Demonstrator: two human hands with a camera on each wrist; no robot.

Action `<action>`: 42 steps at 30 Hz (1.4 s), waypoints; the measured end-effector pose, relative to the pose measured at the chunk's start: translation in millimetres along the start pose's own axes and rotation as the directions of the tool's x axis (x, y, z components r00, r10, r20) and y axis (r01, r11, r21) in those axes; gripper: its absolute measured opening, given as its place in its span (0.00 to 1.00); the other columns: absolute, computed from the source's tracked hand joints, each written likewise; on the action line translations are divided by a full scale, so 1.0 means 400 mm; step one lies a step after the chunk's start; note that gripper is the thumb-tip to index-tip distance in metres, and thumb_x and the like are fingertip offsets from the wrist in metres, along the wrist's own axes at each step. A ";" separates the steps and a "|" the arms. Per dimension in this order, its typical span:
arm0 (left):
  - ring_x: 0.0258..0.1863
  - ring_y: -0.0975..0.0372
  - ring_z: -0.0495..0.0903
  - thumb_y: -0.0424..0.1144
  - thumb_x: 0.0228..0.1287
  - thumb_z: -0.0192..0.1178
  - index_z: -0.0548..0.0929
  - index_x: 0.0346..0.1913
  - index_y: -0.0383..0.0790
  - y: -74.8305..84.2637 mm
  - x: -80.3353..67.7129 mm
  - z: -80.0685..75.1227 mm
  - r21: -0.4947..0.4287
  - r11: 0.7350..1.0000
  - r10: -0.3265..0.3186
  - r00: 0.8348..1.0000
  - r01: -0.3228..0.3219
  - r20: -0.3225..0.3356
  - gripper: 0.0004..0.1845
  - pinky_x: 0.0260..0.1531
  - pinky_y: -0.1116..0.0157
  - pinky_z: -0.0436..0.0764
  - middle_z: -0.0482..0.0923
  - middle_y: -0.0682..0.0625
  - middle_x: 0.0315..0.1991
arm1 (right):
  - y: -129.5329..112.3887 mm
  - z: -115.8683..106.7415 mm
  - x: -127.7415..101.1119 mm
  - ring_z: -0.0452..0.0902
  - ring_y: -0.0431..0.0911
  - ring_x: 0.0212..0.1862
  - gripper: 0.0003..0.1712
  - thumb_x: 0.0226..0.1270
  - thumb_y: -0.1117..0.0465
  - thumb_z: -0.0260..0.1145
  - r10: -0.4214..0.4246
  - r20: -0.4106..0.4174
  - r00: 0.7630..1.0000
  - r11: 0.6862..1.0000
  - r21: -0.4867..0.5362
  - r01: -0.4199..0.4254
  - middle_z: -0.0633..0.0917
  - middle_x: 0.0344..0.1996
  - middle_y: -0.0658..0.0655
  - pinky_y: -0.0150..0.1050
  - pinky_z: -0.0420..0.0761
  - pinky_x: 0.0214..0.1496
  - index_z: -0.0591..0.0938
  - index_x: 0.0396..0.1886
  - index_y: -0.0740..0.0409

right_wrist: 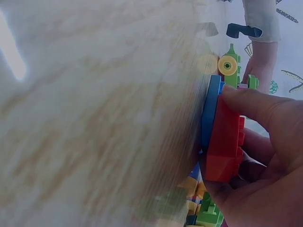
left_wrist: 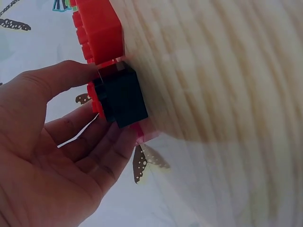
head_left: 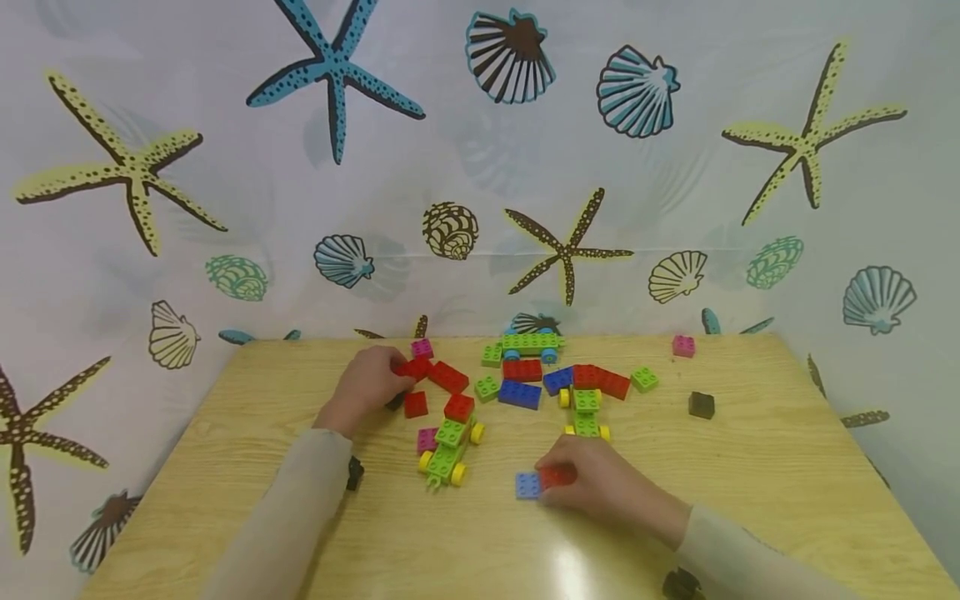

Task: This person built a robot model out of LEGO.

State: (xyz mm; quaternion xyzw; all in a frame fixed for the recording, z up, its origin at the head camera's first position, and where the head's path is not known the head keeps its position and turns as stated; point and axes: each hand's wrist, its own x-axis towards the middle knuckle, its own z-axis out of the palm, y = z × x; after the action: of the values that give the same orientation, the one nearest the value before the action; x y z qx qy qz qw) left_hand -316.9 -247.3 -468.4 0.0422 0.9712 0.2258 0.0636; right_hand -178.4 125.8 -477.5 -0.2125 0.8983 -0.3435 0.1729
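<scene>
My left hand (head_left: 367, 385) is at the back left of the table. Its thumb and fingers grip a red brick (head_left: 414, 368), mostly hidden in the left wrist view behind a black brick (left_wrist: 125, 97). Close by lie another red brick (head_left: 448, 377) and a small red one (head_left: 416, 405). My right hand (head_left: 600, 483), nearer the front, pinches a red brick (right_wrist: 223, 142) between thumb and fingers. That brick sits against a light blue brick (head_left: 528, 485); whether their studs are joined I cannot tell.
Two green wheeled builds, one topped with a red brick (head_left: 459, 407), the other green build (head_left: 587, 412) behind my right hand. At the back stand a green car base (head_left: 531, 342), a blue brick (head_left: 520, 394) and several others. A black brick (head_left: 702, 405) lies right.
</scene>
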 end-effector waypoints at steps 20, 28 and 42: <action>0.64 0.40 0.83 0.42 0.80 0.68 0.83 0.71 0.32 -0.002 -0.074 -0.044 -0.188 0.980 0.031 0.987 -0.061 -0.157 0.25 0.68 0.43 0.87 0.83 0.33 0.69 | -0.004 0.000 -0.001 0.79 0.42 0.47 0.20 0.73 0.51 0.81 -0.001 -0.001 1.000 1.000 -0.002 0.001 0.92 0.52 0.48 0.36 0.80 0.49 0.93 0.60 0.51; 0.66 0.39 0.87 0.41 0.80 0.70 0.83 0.71 0.35 0.026 -0.154 -0.079 -0.253 0.956 0.089 0.969 -0.148 -0.229 0.24 0.65 0.44 0.90 0.83 0.35 0.69 | -0.001 0.000 -0.001 0.79 0.41 0.48 0.20 0.73 0.51 0.81 -0.015 -0.008 1.000 1.000 -0.014 0.015 0.92 0.52 0.48 0.35 0.80 0.51 0.93 0.60 0.52; 0.55 0.51 0.89 0.35 0.71 0.78 0.90 0.64 0.41 0.150 -0.298 -0.063 -0.193 0.899 0.321 0.892 -0.392 -0.318 0.20 0.56 0.54 0.94 0.89 0.44 0.62 | -0.003 -0.001 -0.002 0.79 0.42 0.48 0.19 0.73 0.52 0.81 -0.017 0.004 1.000 1.000 -0.015 0.017 0.92 0.52 0.47 0.35 0.79 0.51 0.94 0.59 0.50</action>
State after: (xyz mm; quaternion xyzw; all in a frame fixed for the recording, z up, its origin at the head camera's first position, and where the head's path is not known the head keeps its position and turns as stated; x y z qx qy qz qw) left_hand -199.5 -217.7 -406.6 0.1806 0.9091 0.3585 -0.1114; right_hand -177.6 125.5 -476.1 -0.2221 0.8987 -0.3378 0.1700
